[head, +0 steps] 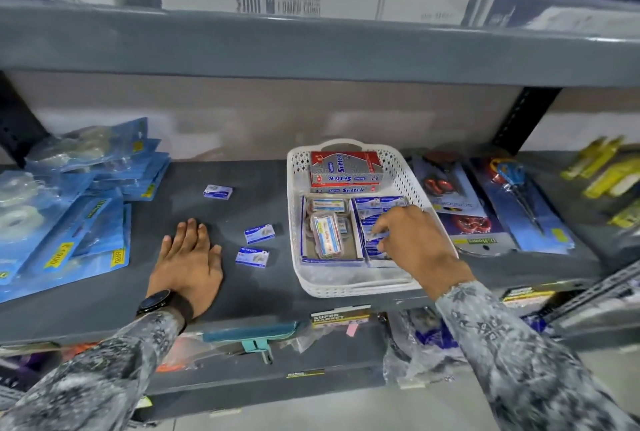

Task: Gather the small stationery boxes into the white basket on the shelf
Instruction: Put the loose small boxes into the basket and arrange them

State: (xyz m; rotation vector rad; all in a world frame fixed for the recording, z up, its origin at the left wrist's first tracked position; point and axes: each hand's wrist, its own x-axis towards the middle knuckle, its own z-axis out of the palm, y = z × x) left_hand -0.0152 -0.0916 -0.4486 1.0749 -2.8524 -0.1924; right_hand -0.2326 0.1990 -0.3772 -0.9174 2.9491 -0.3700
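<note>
Three small blue-and-white stationery boxes lie loose on the dark shelf: one far back (218, 191), one in the middle (259, 233) and one nearer the front (252, 257). The white basket (349, 287) stands to their right, holding red-and-silver boxes, a clear case and rows of small blue boxes. My right hand (410, 240) reaches into the basket's right half, its fingers pinching a small blue box (379, 234) among the stacked ones. My left hand (188, 262) rests flat on the shelf, fingers spread, left of the loose boxes and touching none.
Blue packs of tape (65, 223) are piled at the left. Carded scissors (516, 204) and yellow items (609, 174) lie right of the basket. A grey shelf (311, 46) with cartons hangs overhead. Bags and tags sit on the shelf below.
</note>
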